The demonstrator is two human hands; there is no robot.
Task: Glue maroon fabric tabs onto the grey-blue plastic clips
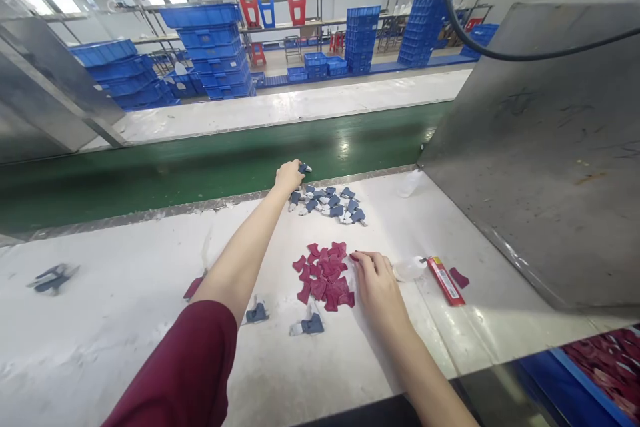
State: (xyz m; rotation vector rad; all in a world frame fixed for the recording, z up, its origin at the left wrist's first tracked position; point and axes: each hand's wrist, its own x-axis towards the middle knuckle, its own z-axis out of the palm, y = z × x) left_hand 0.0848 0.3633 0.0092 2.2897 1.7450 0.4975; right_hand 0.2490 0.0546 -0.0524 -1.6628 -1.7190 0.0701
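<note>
My left hand (289, 177) reaches to the far table edge, its fingers closed on a small blue-grey and white piece (305, 168). Just below it lies a cluster of similar blue-grey and white pieces (334, 205). My right hand (374, 277) is at the right side of a heap of maroon cut pieces (325, 273). Its fingers are bent together, with a bit of maroon showing at the tips. Beside that hand a translucent bottle (410, 269) with a dark tip lies on its side. Nearer to me are two separate blue-grey pieces (313, 324).
A red packet (446, 281) and a lone maroon piece (459, 277) lie to the right. Beyond the white table (125, 353) runs a green conveyor belt (225, 170). A metal panel (545, 153) stands at right. A blue crate (590, 387) of maroon pieces sits below the table edge.
</note>
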